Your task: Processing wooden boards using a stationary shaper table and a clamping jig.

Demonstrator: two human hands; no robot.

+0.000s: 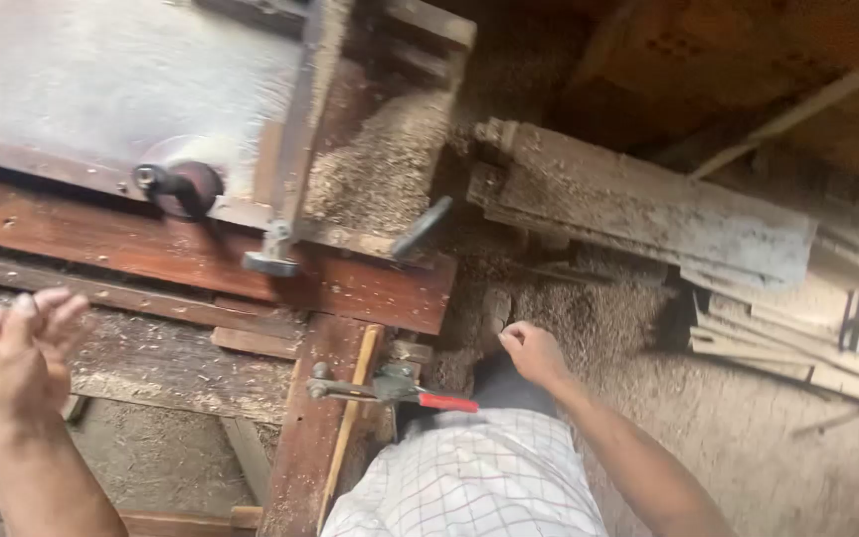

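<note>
a red-handled clamp point(390, 389) lies flat across a reddish wooden beam point(310, 438), handle pointing right.

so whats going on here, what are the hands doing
A person in a checked garment stands at a sawdust-covered wooden machine frame with a metal top. The left hand is raised, fingers loosely curled, holding nothing. The right hand reaches down toward a sawdust pile, also empty. A red-handled tool lies on the frame between them. Worn planks are stacked to the right.

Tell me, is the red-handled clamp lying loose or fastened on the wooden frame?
Cannot tell. The red-handled clamp lies across the wooden frame, but its jaws are too small to judge.
</note>
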